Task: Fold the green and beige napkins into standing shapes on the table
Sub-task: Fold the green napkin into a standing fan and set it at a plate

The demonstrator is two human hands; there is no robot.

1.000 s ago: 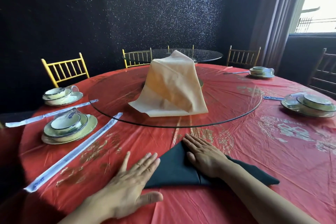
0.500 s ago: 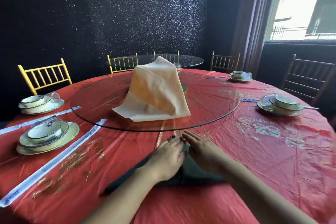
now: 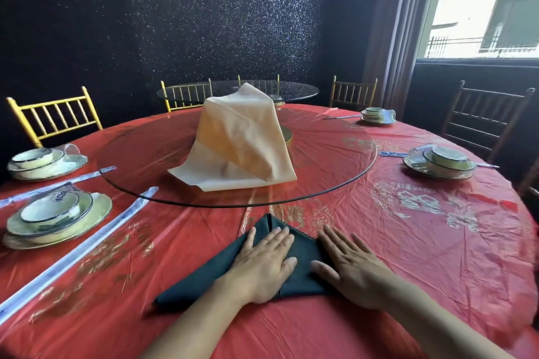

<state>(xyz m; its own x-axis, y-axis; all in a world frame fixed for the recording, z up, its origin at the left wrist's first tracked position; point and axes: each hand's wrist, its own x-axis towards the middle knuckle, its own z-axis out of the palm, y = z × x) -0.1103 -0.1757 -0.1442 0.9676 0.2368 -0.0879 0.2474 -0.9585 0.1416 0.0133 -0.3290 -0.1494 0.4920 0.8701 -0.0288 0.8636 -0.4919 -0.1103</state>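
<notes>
Green napkin (image 3: 303, 242) only part-folded, flat triangle pressed under spread left hand (image 3: 262, 262) and right hand (image 3: 353, 268); beige napkin (image 3: 242, 140) already upright, seemingly done.

2 napkins (image 3: 303, 274) (image 3: 242, 143), 2 hands (image 3: 262, 265) (image 3: 350, 271), 4 place settings (image 3: 43, 158) (image 3: 55, 213) (image 3: 376, 115) (image 3: 440, 161)

No text can be read: the blue lettering on the wrapped bowl set (image 3: 58, 198) and the characters printed on the red tablecloth (image 3: 417, 201) are too blurred.

a restaurant banquet room: a round red-clothed table (image 3: 437, 242) with glass turntable (image 3: 335, 154), place settings (image 3: 55, 213), gilt chairs (image 3: 52, 116).
</notes>
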